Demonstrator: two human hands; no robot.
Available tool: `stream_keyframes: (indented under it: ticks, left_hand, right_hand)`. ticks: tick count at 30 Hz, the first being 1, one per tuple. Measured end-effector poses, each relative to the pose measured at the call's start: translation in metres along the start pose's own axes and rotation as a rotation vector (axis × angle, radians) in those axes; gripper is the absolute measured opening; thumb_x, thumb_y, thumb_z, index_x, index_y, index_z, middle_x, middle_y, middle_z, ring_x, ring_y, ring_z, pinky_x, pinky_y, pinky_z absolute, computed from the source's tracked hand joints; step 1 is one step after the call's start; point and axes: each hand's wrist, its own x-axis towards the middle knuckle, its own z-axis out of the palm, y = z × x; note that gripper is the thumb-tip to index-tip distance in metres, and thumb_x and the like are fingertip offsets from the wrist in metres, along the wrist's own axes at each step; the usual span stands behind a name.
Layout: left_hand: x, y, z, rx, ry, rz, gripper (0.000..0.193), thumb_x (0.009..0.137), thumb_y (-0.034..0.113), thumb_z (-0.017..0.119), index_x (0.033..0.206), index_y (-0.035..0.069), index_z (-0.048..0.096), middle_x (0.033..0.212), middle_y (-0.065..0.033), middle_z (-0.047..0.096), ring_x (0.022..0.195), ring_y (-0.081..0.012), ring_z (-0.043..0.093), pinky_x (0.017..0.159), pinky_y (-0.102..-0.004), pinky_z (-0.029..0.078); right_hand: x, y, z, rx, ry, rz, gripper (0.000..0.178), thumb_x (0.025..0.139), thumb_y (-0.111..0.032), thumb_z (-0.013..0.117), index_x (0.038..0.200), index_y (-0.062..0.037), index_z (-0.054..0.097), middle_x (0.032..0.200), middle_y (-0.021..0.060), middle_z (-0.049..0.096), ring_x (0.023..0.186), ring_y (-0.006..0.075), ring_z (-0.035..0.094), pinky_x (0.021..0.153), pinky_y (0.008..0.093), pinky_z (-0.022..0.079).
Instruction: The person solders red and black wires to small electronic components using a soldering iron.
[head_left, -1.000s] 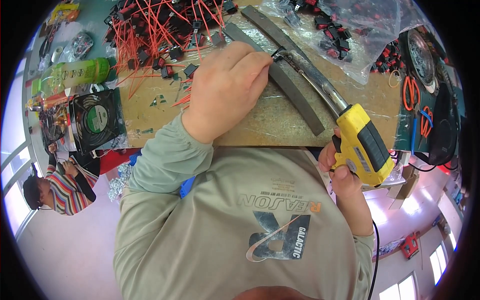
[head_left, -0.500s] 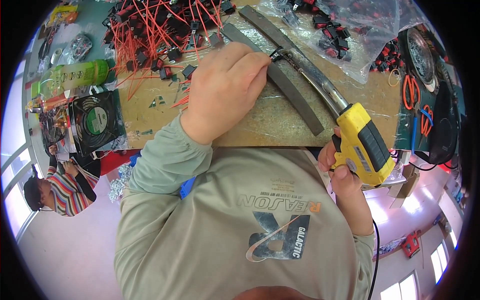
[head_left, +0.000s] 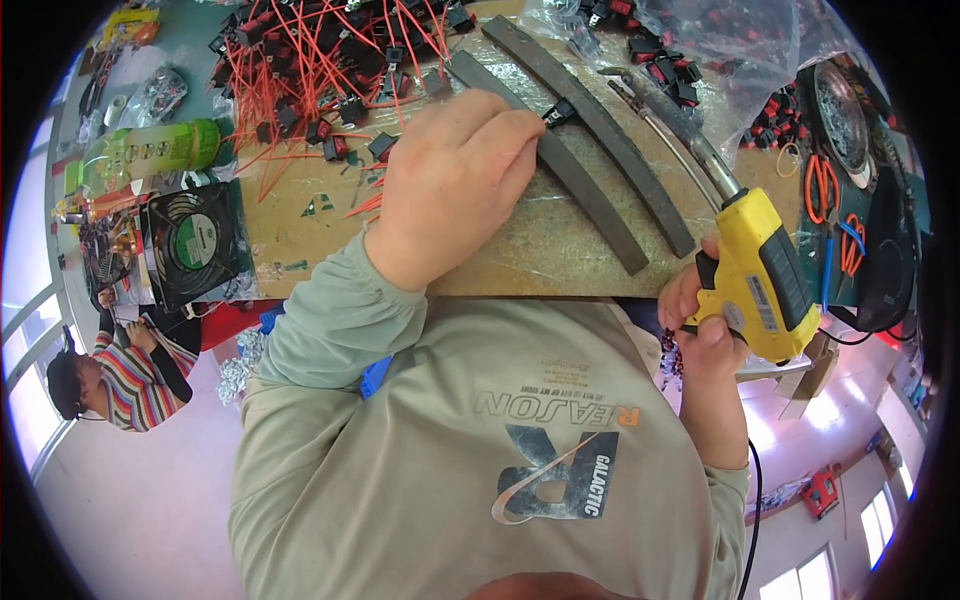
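Observation:
My left hand (head_left: 452, 180) rests on the wooden board (head_left: 520, 245), its fingertips pinching a small black switch part (head_left: 561, 112) at the upper end of a dark curved strip (head_left: 570, 180). My right hand (head_left: 700, 315) grips the handle of a yellow soldering gun (head_left: 765, 275), held at the board's right edge. The gun's long metal barrel (head_left: 670, 135) points up and left across the board, ending near a second dark curved strip (head_left: 590, 120). A heap of black switches with red wires (head_left: 320, 50) lies just left of my left hand.
A green bottle (head_left: 150, 150) and a black cooling fan (head_left: 195, 240) lie at the left. A clear bag of switch parts (head_left: 700, 50) sits top right, orange-handled cutters (head_left: 825, 190) and a dark round stand (head_left: 885, 260) at the right. Another person (head_left: 110, 375) sits lower left.

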Motion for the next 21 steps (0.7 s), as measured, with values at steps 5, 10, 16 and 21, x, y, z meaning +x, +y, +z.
stream_keyframes:
  ticks: [5,10,16,21]
  left_hand:
    - [0.001,0.000,0.000,0.012,0.004,0.007,0.016,0.070,0.005,0.067,0.084,0.010,0.063,0.076,-0.0024,0.057,0.068,-0.0222,0.057,0.060,-0.0340,0.045]
    - [0.000,-0.001,0.000,-0.007,-0.013,-0.011,0.017,0.069,0.005,0.067,0.085,0.010,0.062,0.076,-0.0025,0.057,0.067,-0.0228,0.057,0.059,-0.0339,0.044]
    - [0.003,0.002,-0.007,-0.003,-0.033,-0.036,0.012,0.072,0.003,0.067,0.083,0.008,0.065,0.077,-0.0052,0.061,0.071,-0.0247,0.059,0.062,-0.0348,0.047]
    - [0.012,-0.005,-0.038,-0.032,0.051,-0.085,0.011,0.073,0.003,0.067,0.083,0.008,0.065,0.079,-0.0057,0.062,0.072,-0.0236,0.059,0.064,-0.0333,0.047]
  right_hand:
    - [0.002,0.003,-0.003,-0.012,-0.008,-0.005,0.080,0.073,-0.042,0.077,0.127,0.0026,0.040,0.068,0.0024,0.046,0.054,0.0130,0.045,0.048,0.0255,0.037]
    - [0.004,0.007,-0.005,-0.018,-0.027,-0.014,0.080,0.073,-0.041,0.077,0.128,0.0030,0.039,0.069,0.0026,0.046,0.054,0.0129,0.045,0.048,0.0260,0.037]
    - [0.004,0.011,-0.008,0.067,-0.058,-0.023,0.079,0.075,-0.039,0.075,0.129,0.0032,0.037,0.069,0.0032,0.046,0.054,0.0133,0.046,0.049,0.0259,0.038]
    - [0.006,0.010,-0.010,0.073,-0.061,-0.042,0.078,0.076,-0.039,0.074,0.129,0.0037,0.036,0.067,0.0030,0.045,0.053,0.0132,0.046,0.048,0.0260,0.038]
